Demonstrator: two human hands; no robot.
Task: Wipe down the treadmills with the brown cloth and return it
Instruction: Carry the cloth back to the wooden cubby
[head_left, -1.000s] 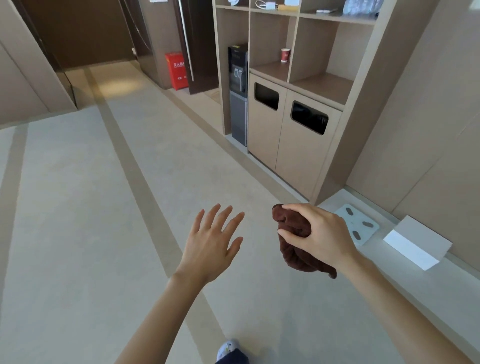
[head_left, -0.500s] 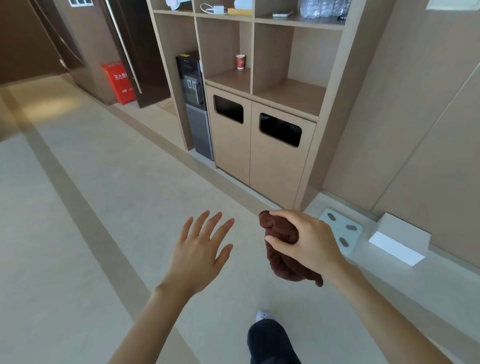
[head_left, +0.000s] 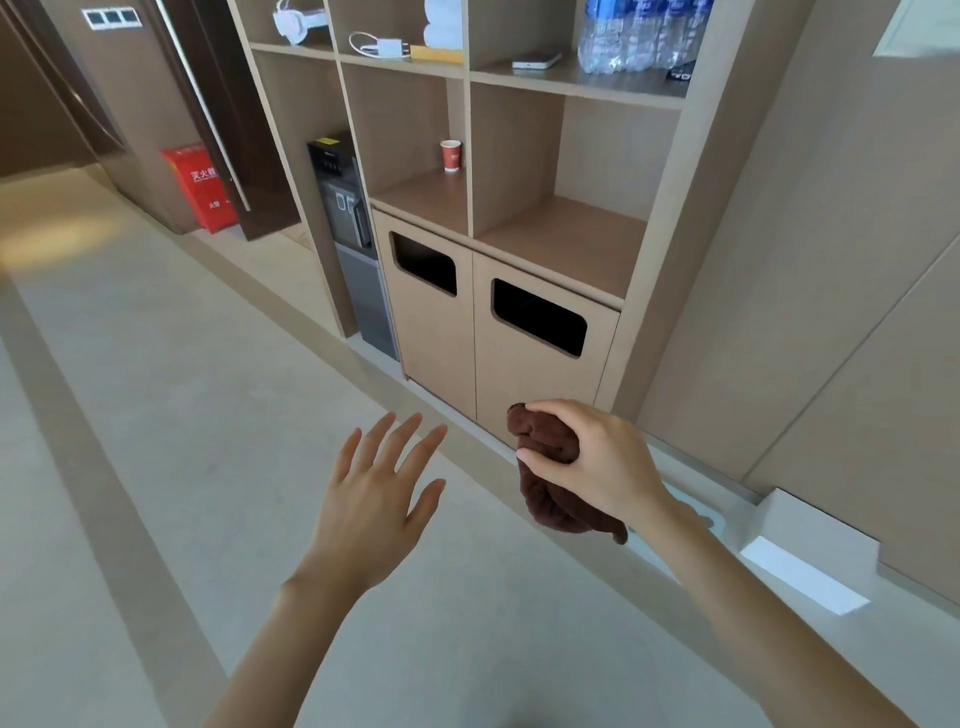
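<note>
The right hand (head_left: 597, 457) is holding the brown cloth (head_left: 558, 506) bunched up in the air, its grip clamped on the cloth with fingers and thumb curled round the upper part while the rest is hanging below the palm. The left hand (head_left: 374, 509) is reaching forward beside it, its grip apart, fingers spread and touching nothing.

Below both hands a pale beige floor (head_left: 208, 415) is stretching away, with darker bands running along it. A wooden shelf unit (head_left: 514, 156) is standing against the wall ahead. Two cabinet doors (head_left: 540, 384) with dark rounded slots are filling its lower part. A red paper cup (head_left: 451, 155) is sitting in the open compartment above the left door. Higher up, a pack of water bottles (head_left: 639, 31), a phone (head_left: 537, 61) and a white charger with cable (head_left: 384, 47) are lying on a shelf. A dark water dispenser (head_left: 353, 234) is standing in the tall bay just left of the doors, and a red box (head_left: 200, 187) is sitting on the floor farther left. To the right, a white block (head_left: 810, 561) is resting on a low ledge along the panelled wall (head_left: 831, 260).
</note>
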